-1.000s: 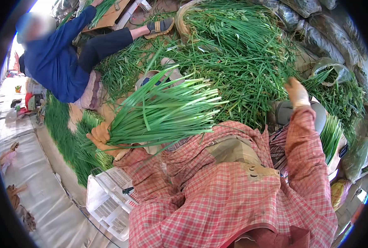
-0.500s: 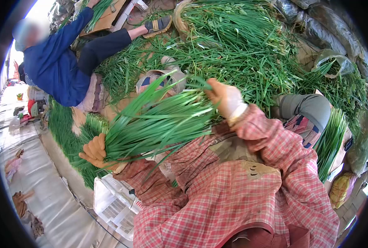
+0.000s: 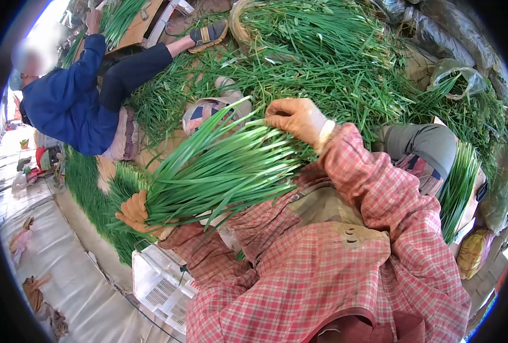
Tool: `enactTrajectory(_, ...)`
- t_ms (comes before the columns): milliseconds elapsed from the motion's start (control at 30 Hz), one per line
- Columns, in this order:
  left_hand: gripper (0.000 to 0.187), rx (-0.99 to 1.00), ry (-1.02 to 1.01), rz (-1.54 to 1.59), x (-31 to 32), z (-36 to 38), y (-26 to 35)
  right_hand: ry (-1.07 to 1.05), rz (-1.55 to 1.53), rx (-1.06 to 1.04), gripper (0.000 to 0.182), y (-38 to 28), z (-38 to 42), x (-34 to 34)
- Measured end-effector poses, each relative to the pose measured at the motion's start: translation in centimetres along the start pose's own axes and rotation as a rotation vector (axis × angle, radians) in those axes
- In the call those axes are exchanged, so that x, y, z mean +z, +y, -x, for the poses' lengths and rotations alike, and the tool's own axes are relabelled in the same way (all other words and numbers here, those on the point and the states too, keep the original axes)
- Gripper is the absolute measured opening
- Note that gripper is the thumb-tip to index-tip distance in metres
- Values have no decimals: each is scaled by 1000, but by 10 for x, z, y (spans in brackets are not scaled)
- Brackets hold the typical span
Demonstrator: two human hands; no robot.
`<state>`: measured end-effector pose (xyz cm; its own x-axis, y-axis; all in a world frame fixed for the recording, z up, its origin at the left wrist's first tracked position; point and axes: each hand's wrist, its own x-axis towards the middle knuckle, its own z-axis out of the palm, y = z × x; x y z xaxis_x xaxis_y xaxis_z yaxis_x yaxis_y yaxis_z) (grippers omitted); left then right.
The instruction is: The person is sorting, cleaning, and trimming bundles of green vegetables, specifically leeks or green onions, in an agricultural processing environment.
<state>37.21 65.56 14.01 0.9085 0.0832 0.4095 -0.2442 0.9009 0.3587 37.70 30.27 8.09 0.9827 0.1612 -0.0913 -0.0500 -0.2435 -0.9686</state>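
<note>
A thick bunch of garlic chives (image 3: 222, 171) lies across in front of my chest, green leaves to the left and pale stalk ends to the right. My left hand (image 3: 133, 212), in a tan glove, is closed around its leafy end, and part of the fingers is covered by leaves. At the stalk ends, my right hand (image 3: 299, 119), also gloved, pinches with thumb and fingertips at the upper edge of the bunch. The fingertips appear to be on a pale stalk there. Below my arms spreads a red plaid garment (image 3: 322, 268).
A large heap of loose chives (image 3: 334, 63) covers the ground ahead. More chives lie in rows at left (image 3: 91, 200) and beside my knee (image 3: 459, 188). A co-worker in blue (image 3: 65, 108) sits at upper left. A white crate (image 3: 159, 286) stands near my left elbow; plastic bags (image 3: 459, 34) line the right.
My right hand has come back to the stalk ends; earlier it held a green piece at the bunch's upper right. My left hand has shifted slightly right. The co-worker's arm has bent.
</note>
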Motion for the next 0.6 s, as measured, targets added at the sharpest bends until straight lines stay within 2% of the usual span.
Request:
enactTrajectory(67,39,8,32,45,-3,3,0,137,67,-236,17,-2,12,-17)
enactTrajectory(100,39,16,48,71,-3,4,0,197,148,-118,18,0,20,-35)
enactTrajectory(167,38,24,26,84,-6,5,-1,475,123,-9,25,42,32,-90)
enactTrajectory(200,38,31,12,93,-8,5,-2,612,400,124,24,75,40,-132)
enactTrajectory(233,38,43,21,85,-10,7,-2,595,797,318,21,84,55,-168)
enactTrajectory(267,38,54,28,74,-12,8,-1,367,1189,559,19,104,64,-195)
enactTrajectory(333,39,51,53,64,-13,7,-1,414,1270,200,18,60,69,-161)
enactTrajectory(400,39,26,100,62,-12,9,0,363,789,-241,19,21,47,-104)
enactTrajectory(433,38,11,101,60,-13,9,0,297,653,-417,25,8,36,-71)
enactTrajectory(467,38,0,101,57,-14,9,2,222,668,-503,24,-15,31,-42)
enactTrajectory(533,38,-7,110,38,-14,10,4,0,626,-637,18,-18,16,-6)
enactTrajectory(600,37,0,130,10,-11,13,4,66,897,-628,14,-19,18,12)
